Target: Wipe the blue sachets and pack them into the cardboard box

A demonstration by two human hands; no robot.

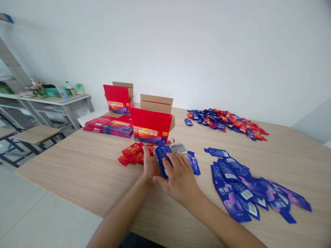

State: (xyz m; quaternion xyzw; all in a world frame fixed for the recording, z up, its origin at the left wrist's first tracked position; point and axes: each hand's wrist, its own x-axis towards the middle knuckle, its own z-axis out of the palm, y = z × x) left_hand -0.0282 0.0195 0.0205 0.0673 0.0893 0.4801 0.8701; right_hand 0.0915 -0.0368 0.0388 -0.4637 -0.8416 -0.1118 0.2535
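A blue pouch is held between my two hands, over the near side of an open red box. My left hand closes around the pouch's left side, its thumb pointing up. My right hand presses its fingers on the pouch's face from the right. A grey striped cloth shows just behind the pouch and seems to touch it; where it ends under the hands is hidden. Red pouches lie to the left of my hands, and a few blue pouches lie right behind my right hand.
Many blue pouches spread over the table at the right. A mixed heap of small red and blue packets lies near the wall. Flattened red cartons are stacked left, before a second open box. Desks and stools stand beyond.
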